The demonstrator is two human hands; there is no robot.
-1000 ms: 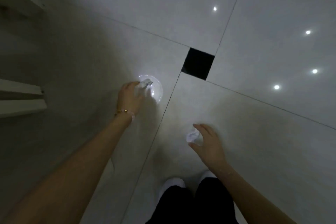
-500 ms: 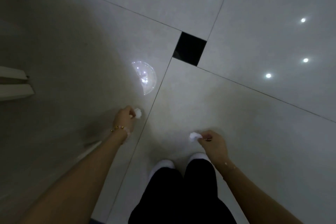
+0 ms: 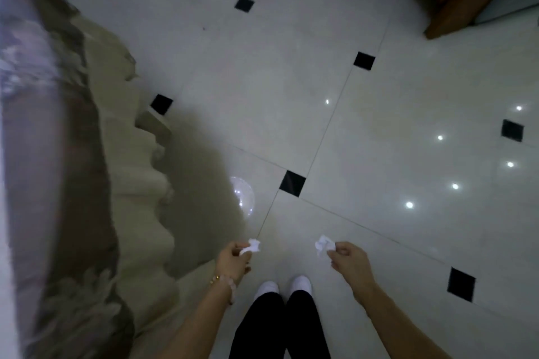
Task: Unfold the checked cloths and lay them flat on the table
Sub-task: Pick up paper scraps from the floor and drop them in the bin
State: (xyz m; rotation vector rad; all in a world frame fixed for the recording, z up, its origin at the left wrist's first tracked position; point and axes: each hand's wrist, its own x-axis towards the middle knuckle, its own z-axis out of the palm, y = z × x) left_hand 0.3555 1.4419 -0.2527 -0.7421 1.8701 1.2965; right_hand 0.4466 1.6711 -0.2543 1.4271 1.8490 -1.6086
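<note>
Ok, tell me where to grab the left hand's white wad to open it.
Probably its crumpled free end, from the right: the left hand pinches the white wad by its lower-left tail, leaving that end clear. The right hand pinches a second wad.

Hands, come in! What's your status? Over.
Left hand pinches left wad. Right hand pinches right wad. Both white, crumpled, over floor. No checked cloth in view.

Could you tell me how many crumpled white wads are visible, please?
2: left wad pinched in left hand, right wad in right hand; others may be hidden.
</note>
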